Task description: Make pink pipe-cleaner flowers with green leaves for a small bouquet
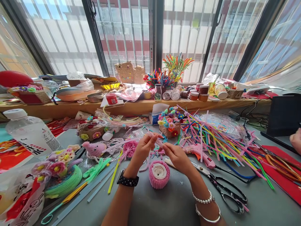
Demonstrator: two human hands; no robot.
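Both hands are raised over the grey table, fingers pinched around a pale pink pipe cleaner (159, 143). My left hand (146, 147), with a dark watch on its wrist, grips it from one side. My right hand (173, 154), with bracelets on the forearm, pinches it close by. Just below them stands a round pink fuzzy pot (159, 185) with a white roll inside. A pink glue gun (201, 154) lies beyond my right hand, and black-handled scissors (225, 190) lie beside that forearm. Left of my left hand is a pink pom-pom-like bundle (129, 148).
Many coloured pipe cleaners (218, 138) spread at the right. A flower basket (172, 128) stands behind my hands. Translucent glue sticks (77, 196), a green flower pot (64, 182) and a water bottle (33, 133) are at the left. Another person's hand (295, 140) shows at the right edge.
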